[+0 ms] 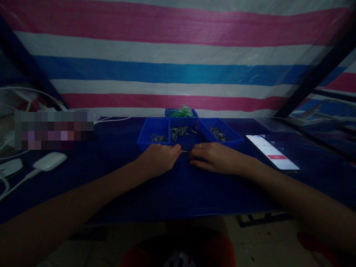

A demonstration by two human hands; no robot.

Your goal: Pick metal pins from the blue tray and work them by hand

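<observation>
A thin, shiny metal pin (185,151) spans the small gap between my two hands. My left hand (160,157) pinches its left end between thumb and forefinger. My right hand (210,156), with a ring on one finger, has its fingers closed around the other end; that end is hidden. Just beyond the hands stand a left blue bin (141,134) with bent metal pins (159,138), a middle blue bin (183,121) with more metal pins (180,131), and a right blue bin (236,137) holding short metal pins (218,134).
Behind these, another blue bin (167,112) holds green plastic bags (182,111). A lit phone (274,154) lies on the blue table (183,193) at the right. White chargers (50,161) and cables lie at the left. A striped sheet (178,74) hangs behind.
</observation>
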